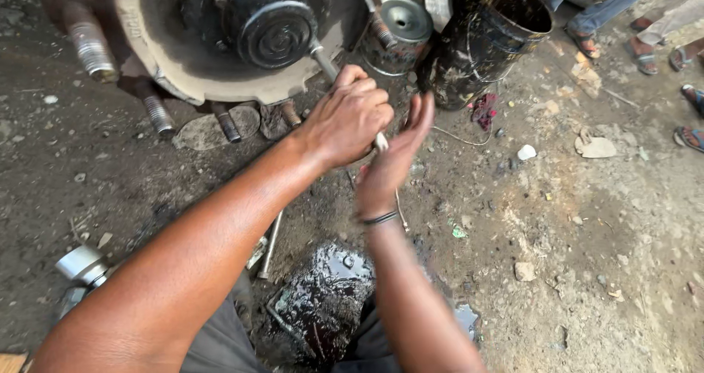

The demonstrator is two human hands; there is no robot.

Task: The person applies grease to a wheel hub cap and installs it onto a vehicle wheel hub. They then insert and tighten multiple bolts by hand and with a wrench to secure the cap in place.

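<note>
My left hand (346,116) is closed around a long metal tool handle (323,59) that runs up to the dark hub cap (273,22) at the centre of a wheel hub (183,65). My right hand (396,156) is open, palm pressed against the lower end of the handle beside my left fist; a dark band circles its wrist. Threaded wheel studs (92,46) stick out around the hub. The tool's lower end is hidden between my hands.
A greasy black bucket (488,39) and a metal can (396,24) stand right of the hub. An oily dark puddle (323,300) lies near my knees, a metal rod (270,244) beside it. Other people's sandalled feet (660,43) are at top right. The ground is dirt with stones.
</note>
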